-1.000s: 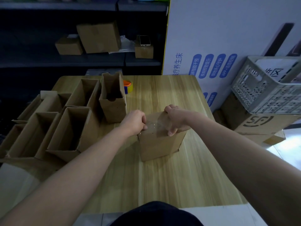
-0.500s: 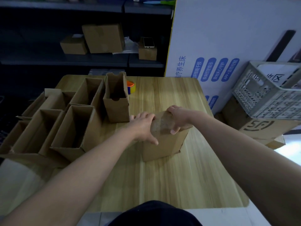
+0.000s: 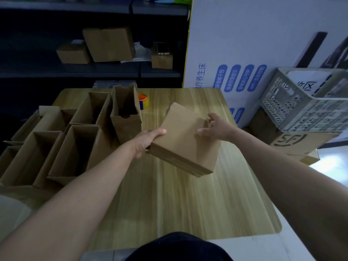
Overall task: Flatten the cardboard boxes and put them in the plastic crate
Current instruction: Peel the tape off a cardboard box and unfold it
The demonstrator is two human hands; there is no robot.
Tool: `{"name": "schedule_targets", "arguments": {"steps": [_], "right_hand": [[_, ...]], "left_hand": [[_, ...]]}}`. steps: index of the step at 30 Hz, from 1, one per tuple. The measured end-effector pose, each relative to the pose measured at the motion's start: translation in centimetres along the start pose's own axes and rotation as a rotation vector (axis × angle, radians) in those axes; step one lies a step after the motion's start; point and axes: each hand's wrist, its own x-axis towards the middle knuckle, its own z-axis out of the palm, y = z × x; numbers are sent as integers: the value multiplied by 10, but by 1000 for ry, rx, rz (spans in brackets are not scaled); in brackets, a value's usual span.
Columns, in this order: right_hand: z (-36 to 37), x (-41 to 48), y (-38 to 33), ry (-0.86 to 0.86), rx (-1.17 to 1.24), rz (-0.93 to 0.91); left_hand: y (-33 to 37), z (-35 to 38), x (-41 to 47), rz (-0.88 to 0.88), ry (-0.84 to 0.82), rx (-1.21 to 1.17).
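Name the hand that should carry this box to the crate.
Probably right. The plastic crate sits right of the table, nearer the right hand, which is at the right edge of the box. The left hand grips its left edge, farther away.
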Motion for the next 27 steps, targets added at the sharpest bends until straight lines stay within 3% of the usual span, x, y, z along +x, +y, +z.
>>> {"name": "schedule_targets", "arguments": {"steps": [4,9,13,20,24,27], "right_hand": [[-9,6,5,23,-115,81],[-7,8,2,40,181,144],[-3,11,-2,78,168,151],[1,8,-7,54,371,315],[3,3,-9,-9,325,315],[5,-5,-10,-79,422,372]], "left_hand": [[-8,-6,6,-7,-29,-55],[-16,-4,7,-81,-73,-199],[-22,4,6,-166,-107,-280],[-35,28,10,-179,60,-246],[-47,39,13,-211,85,-245],[-52,37,14,-228,104,-219]]}}
